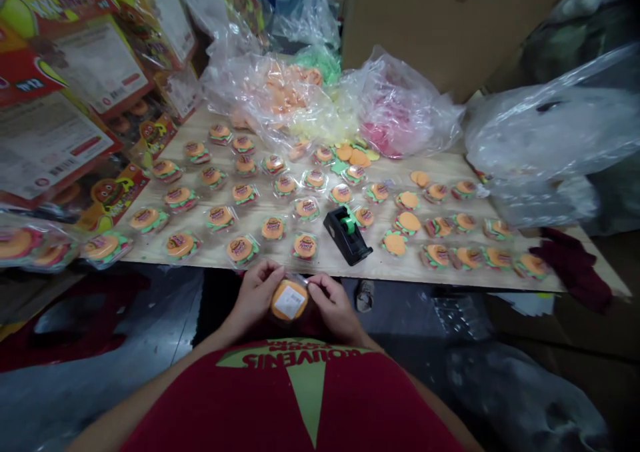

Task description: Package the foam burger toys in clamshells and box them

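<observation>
Between my two hands, just off the table's front edge, is a toy burger in a clear plastic pack point(290, 300), its orange bun bearing a white label. My left hand point(259, 291) closes on the pack's left upper edge. My right hand point(334, 300) pinches its right upper corner between thumb and fingers. Just beyond my hands stands a black tape dispenser point(347, 235) with a green roll. Packed toy burgers, such as one with a printed bun point(305, 246), lie in loose rows on the wooden table point(325, 270).
Bags of orange pieces point(285, 92) and pink pieces point(387, 122) sit at the back. Unpacked burgers point(407, 223) lie right of the dispenser. Printed display packs point(90, 65) stack at left. A dark red cloth point(575, 269) hangs over the right corner. A cardboard box point(425, 25) stands behind.
</observation>
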A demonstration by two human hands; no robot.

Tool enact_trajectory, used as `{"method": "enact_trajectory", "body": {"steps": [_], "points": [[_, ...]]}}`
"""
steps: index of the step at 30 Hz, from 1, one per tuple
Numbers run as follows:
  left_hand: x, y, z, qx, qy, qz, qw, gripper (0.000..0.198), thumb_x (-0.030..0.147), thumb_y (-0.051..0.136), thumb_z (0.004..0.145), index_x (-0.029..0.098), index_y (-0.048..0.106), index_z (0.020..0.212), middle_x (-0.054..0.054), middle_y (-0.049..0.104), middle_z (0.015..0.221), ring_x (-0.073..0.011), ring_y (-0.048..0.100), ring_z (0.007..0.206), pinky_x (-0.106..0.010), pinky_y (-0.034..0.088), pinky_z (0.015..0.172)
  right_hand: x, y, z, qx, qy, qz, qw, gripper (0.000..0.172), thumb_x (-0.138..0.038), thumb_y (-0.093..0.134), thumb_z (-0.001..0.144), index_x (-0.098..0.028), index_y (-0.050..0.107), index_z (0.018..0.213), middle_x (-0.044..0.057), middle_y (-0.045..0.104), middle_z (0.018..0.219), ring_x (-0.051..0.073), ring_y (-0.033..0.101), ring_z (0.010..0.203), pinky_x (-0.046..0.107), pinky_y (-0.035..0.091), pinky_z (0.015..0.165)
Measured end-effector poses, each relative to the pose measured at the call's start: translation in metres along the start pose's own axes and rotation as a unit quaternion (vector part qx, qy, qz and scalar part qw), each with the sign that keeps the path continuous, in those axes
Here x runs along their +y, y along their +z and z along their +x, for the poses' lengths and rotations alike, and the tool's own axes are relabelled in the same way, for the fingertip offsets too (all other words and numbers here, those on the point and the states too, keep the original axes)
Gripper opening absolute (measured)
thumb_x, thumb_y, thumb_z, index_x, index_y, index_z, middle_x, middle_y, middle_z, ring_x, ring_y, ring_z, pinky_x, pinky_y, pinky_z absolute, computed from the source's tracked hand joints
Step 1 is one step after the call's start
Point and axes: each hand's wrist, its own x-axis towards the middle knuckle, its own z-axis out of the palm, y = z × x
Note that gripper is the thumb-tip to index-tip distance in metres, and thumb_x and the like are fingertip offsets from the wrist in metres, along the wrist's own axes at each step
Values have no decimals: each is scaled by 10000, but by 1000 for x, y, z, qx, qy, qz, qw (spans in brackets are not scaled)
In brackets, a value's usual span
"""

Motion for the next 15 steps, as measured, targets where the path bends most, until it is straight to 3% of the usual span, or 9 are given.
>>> {"method": "enact_trajectory", "body": {"steps": [2, 3, 5, 7, 9, 11, 15], "points": [[-4, 4, -4, 26, 15, -18, 999, 332, 479, 662, 722, 171, 540, 744, 10, 611, 676, -129, 548, 581, -249, 449, 571, -5, -10, 0, -11, 3, -17, 1000, 194, -319, 509, 884, -160, 620, 871, 12, 606, 784, 140, 541, 727, 239, 410, 631], [-3, 5, -4, -2, 12, -11, 1000, 322, 470, 658, 729, 164, 561, 756, 5, 617, 690, -131, 554, 601, -249, 451, 586, -11, -16, 1, -31, -3, -35, 999, 187, -310, 515, 880, -158, 625, 867, 11, 605, 776, 137, 537, 715, 235, 398, 617], [7, 2, -3, -124, -27, 19, 992, 308, 447, 655, 739, 145, 608, 778, -4, 625, 714, -136, 561, 642, -254, 455, 620, -25, -24, 5, -87, -27, -80, 993, 163, -273, 525, 868, -156, 637, 854, 16, 615, 781, 138, 538, 719, 239, 388, 624], [21, -4, 0, -246, -74, 63, 964, 289, 419, 666, 738, 135, 630, 778, 4, 607, 699, -127, 540, 642, -238, 437, 607, -36, -25, 7, -129, -60, -118, 983, 139, -235, 530, 858, -157, 640, 826, 17, 618, 773, 137, 536, 720, 248, 391, 648], [34, -11, 0, -297, -84, 105, 945, 269, 403, 663, 752, 138, 616, 759, 24, 564, 664, -108, 496, 610, -212, 399, 560, -38, -18, 6, -137, -79, -128, 979, 124, -218, 537, 850, -160, 633, 796, 11, 609, 751, 134, 527, 708, 250, 393, 655], [40, -15, -3, -287, -53, 147, 945, 269, 404, 632, 784, 142, 594, 732, 31, 533, 648, -102, 466, 597, -203, 372, 538, -34, -9, 3, -108, -62, -87, 988, 113, -237, 553, 849, -162, 626, 806, 8, 609, 754, 131, 531, 707, 244, 404, 650], [32, -10, -13, -207, 30, 173, 963, 297, 415, 531, 858, 142, 592, 757, -1, 569, 694, -125, 501, 639, -229, 409, 582, -30, -6, 3, -79, 16, 7, 997, 168, -312, 555, 873, -156, 618, 874, 5, 615, 772, 124, 534, 683, 229, 410, 609]]}}
